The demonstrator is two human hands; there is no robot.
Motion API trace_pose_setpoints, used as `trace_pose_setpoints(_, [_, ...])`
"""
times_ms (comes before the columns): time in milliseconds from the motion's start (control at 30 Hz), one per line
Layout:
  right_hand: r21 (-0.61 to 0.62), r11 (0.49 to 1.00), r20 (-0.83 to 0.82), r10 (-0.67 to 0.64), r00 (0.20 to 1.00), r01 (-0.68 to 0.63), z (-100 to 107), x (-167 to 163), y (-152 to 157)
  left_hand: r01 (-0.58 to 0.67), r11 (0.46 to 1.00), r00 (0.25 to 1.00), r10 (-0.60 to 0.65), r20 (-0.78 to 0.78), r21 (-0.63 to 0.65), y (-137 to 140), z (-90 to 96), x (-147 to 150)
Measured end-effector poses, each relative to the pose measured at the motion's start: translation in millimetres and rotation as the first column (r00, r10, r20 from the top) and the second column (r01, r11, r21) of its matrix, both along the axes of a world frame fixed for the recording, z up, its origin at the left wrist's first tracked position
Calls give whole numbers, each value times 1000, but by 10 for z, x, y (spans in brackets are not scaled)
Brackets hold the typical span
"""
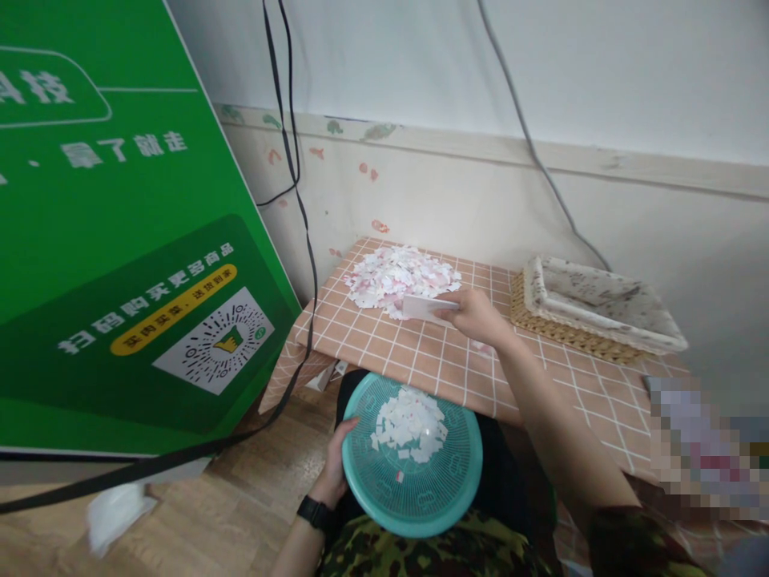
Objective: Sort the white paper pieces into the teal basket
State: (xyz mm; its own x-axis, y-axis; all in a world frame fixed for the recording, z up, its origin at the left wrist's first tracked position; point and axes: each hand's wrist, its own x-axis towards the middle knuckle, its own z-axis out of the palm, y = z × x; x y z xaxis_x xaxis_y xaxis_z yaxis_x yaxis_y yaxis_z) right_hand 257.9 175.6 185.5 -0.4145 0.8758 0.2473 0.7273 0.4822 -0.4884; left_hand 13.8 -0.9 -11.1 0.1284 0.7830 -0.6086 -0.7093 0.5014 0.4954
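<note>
Head view: green sign [144, 184] stood at far left. Left hand [337, 459] was clamped on rim of teal colander [460, 461], thumb over edge; loose paper scraps [412, 425] lay inside. Heap of similar scraps [400, 274], white and pink, lay on checked tablecloth [354, 336], beyond colander. White card [425, 308], pinched between thumb and fingers of right hand [476, 315], overlapped heap's near edge; contact with heap could not be told. Lined wicker basket [541, 316] stood farther right.

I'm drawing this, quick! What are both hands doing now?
Left hand: holding the teal basket by its rim.
Right hand: holding a flat white piece.
</note>
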Motion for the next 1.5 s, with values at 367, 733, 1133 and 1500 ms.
trace_pose_setpoints(367, [-23,996,25,-89,996,89,-21,139,5,-34,999,998,32,-52,-26,11,-5,19])
trace_pose_setpoints(733, [85,981,90,-182,979,175,34,239,-53,-34,999,999,33,-43,-20,9,-18,10])
trace_pose_setpoints(1133, [81,974,44,-215,976,211,-61,194,7,-25,1000,999,25,-26,0,8,-22,10])
trace_pose_setpoints(1500, [-28,994,-5,-102,995,102,-6,279,-127,-33,999,999,33,-26,22,13,-77,-2])
